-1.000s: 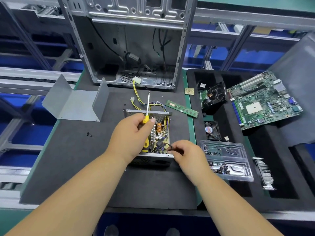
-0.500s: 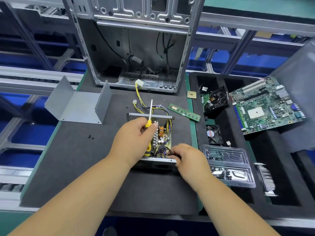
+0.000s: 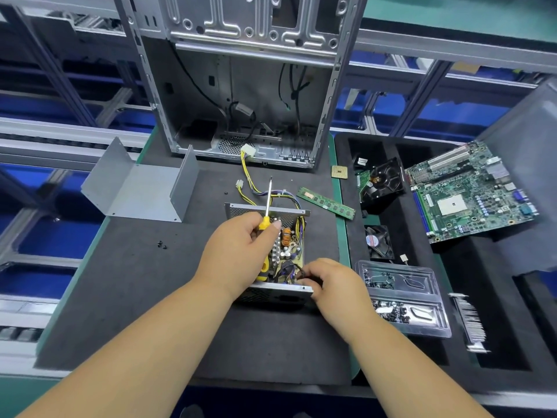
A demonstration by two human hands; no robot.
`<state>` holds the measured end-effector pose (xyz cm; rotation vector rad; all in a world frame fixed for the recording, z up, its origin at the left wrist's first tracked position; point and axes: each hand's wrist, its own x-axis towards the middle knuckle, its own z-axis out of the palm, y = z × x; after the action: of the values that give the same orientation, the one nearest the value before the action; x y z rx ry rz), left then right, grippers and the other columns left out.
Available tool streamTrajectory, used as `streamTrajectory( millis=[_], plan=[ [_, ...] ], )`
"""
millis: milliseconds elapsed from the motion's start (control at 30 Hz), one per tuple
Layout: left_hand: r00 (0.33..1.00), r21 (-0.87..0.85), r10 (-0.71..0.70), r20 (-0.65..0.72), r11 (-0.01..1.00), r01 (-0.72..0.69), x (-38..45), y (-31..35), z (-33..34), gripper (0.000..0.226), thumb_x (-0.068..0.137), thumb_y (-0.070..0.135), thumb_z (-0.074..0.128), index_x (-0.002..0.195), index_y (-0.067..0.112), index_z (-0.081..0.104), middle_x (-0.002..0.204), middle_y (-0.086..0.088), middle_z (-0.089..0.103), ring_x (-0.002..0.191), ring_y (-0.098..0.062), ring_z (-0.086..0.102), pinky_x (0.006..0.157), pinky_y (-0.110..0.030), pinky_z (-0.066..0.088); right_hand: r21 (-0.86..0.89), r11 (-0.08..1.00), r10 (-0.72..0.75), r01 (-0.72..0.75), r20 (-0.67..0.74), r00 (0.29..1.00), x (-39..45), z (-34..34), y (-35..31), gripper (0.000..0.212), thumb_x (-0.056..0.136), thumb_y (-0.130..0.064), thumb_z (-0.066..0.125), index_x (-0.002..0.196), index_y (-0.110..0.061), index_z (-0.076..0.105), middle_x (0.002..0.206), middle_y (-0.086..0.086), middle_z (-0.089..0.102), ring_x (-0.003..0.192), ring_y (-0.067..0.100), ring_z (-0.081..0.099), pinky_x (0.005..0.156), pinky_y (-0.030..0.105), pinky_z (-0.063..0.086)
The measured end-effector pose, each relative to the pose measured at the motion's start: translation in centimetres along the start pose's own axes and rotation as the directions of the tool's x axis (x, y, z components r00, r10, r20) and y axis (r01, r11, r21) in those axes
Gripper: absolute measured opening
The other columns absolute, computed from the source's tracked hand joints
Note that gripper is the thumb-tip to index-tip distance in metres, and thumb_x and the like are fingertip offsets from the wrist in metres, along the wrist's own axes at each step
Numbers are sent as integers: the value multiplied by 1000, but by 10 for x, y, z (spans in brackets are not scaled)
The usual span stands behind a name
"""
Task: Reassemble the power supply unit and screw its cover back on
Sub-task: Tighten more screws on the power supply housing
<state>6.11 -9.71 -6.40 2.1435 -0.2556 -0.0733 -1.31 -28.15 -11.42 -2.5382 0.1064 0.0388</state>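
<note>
One open power supply unit (image 3: 289,251) shows its board, cover (image 3: 141,188) off.

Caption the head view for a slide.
Left hand holds screwdriver over open power supply; right hand at its wires; cover aside.

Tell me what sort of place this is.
Most likely a computer assembly or repair workbench. A stripped computer case stands at the back, a motherboard lies in a foam tray, and the left hand holds a screwdriver over an open power supply.
</note>
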Motion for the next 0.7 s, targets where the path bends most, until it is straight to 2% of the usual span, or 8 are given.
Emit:
streamTrajectory(
  millis=[133, 267, 433, 567, 700],
  plan=[
    [1000, 16, 8, -10, 1000, -8, 1, -1, 1, 49, 92, 52, 52, 65, 15, 35, 52, 4, 36, 55, -27, 50, 55, -45, 46, -8, 1000, -5, 5, 3, 1000, -1, 1, 1, 5, 88, -28, 68, 92, -28, 72, 91, -12, 64, 87, 9, 56, 74, 29, 46],
    [999, 35, 24, -22, 999, -23, 1, -4, 3, 49, 92, 51, 52, 63, 17, 33, 52, 5, 34, 51, -16, 38, 53, -34, 36, -39, 999, -14, 15, 7, 1000, 0, 1, -1, 7, 89, -29, 65, 92, -26, 71, 92, -10, 64, 87, 13, 57, 74, 32, 48],
    [999, 34, 29, -15, 999, -29, 1, -4, 3, 49, 92, 50, 52, 63, 16, 33, 53, 4, 32, 53, -17, 36, 54, -34, 35, -112, 993, -32, 37, 48, 998, 3, -1, -5, 6, 89, -28, 63, 88, -23, 67, 88, -6, 60, 83, 17, 55, 66, 32, 46],
    [1000, 34, 19, -11, 999, -19, 1, -4, 3, 50, 92, 51, 52, 64, 15, 34, 53, 4, 34, 53, -17, 37, 54, -34, 36, -18, 998, 63, -62, 77, 995, 7, -3, -5, 2, 82, -23, 72, 83, -24, 70, 79, -9, 60, 75, 13, 56, 65, 28, 46],
    [1000, 35, 15, -10, 999, -14, 1, -4, 2, 50, 92, 50, 53, 65, 14, 34, 53, 3, 34, 53, -17, 37, 54, -34, 36, 101, 982, 155, -162, 70, 985, 7, -1, -5, 16, 77, -13, 70, 80, -29, 69, 76, -13, 62, 67, 9, 55, 67, 28, 51]
  ],
)
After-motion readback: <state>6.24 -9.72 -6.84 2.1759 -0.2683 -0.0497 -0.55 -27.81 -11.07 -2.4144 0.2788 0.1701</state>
